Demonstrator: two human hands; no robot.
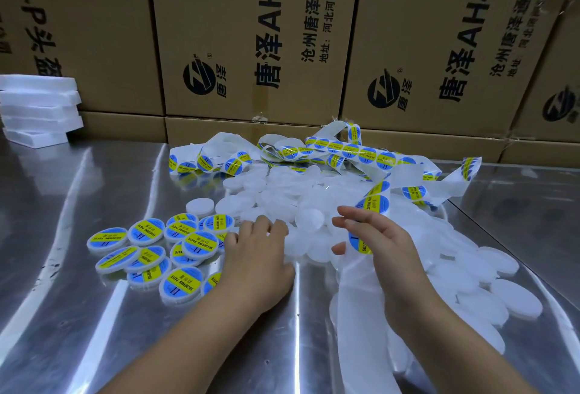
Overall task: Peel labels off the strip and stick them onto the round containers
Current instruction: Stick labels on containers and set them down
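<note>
A long label strip [354, 150] carrying blue-and-yellow round labels lies tangled at the back of the table and runs down into my right hand [381, 238]. That hand holds the strip between thumb and curled fingers, with one label at the palm. The strip's empty backing [357, 315] trails toward me. Plain white round containers [309, 219] are heaped in the middle and to the right. My left hand [257, 257] lies palm down with relaxed fingers touching the near edge of that heap. Several labelled containers [157, 249] are piled just left of it.
The work surface is a shiny metal table [78, 315]. Large printed cardboard boxes [251, 32] form a wall along its back edge. A stack of white foam trays [37, 108] sits at the back left corner.
</note>
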